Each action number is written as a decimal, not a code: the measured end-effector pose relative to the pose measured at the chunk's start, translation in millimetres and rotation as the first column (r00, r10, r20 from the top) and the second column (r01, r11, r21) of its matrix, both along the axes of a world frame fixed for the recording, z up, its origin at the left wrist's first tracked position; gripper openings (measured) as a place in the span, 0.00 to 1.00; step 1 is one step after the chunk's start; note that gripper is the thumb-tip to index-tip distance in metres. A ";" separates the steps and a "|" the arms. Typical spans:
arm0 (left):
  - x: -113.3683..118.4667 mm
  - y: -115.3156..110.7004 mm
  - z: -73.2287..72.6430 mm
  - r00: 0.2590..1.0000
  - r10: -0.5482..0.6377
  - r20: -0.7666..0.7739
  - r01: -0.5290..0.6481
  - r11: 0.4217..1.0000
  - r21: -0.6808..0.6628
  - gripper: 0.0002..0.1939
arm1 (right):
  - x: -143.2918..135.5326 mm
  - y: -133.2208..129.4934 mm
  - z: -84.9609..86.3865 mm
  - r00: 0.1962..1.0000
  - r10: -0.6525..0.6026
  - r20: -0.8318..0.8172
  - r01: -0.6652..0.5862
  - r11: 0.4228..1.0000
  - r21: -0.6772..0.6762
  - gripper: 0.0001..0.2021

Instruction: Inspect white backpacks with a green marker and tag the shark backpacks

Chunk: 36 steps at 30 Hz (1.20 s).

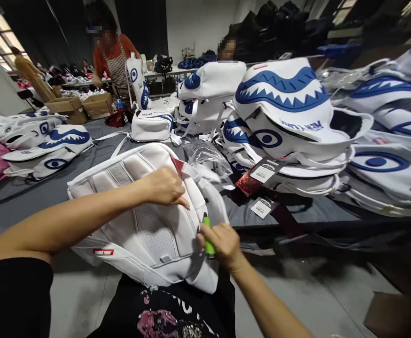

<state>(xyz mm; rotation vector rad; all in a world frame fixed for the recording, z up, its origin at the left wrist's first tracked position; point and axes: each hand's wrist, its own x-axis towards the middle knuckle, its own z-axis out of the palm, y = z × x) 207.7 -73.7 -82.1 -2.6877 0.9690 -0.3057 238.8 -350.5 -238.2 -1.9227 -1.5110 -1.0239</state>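
A white backpack (156, 230) leans against the table edge and my lap, its padded back panel and straps facing me. My left hand (168, 187) is closed in a fist on the upper part of that panel, beside a red tag (177, 165); the curled fingers hide exactly what part they grip. In my right hand (223, 241), closed at the bag's right side, is a small green tool with a black tip (208, 236); its kind is not clear. A loose white shoulder strap (215, 199) curves just above this hand. A red label (103, 252) shows on the bag's lower left side.
Stacks of white and blue shark-face backpacks (283, 108) stand on the dark table (117, 134) at right, with more bags (55, 150) at left. Clear plastic (208, 157) and hang tags (261, 206) lie nearby. A person in an apron (115, 65) stands across the table, near cardboard boxes (97, 105).
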 end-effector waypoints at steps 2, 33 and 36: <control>-1.8 -3.4 -13.7 0.999 0.000 -0.033 0.000 1.000 -0.010 0.32 | -18.1 18.1 -13.7 0.998 0.050 -0.030 -0.049 0.998 0.044 0.10; -6.3 22.6 -99.9 0.911 0.399 -0.106 -0.402 0.794 -0.457 0.21 | -24.9 77.4 14.5 0.407 0.234 -0.883 0.242 0.905 0.351 0.12; -11.1 19.0 -105.7 0.905 0.405 -0.129 -0.415 0.777 -0.473 0.22 | -16.1 102.9 17.2 0.227 0.372 -0.900 0.301 0.852 0.428 0.13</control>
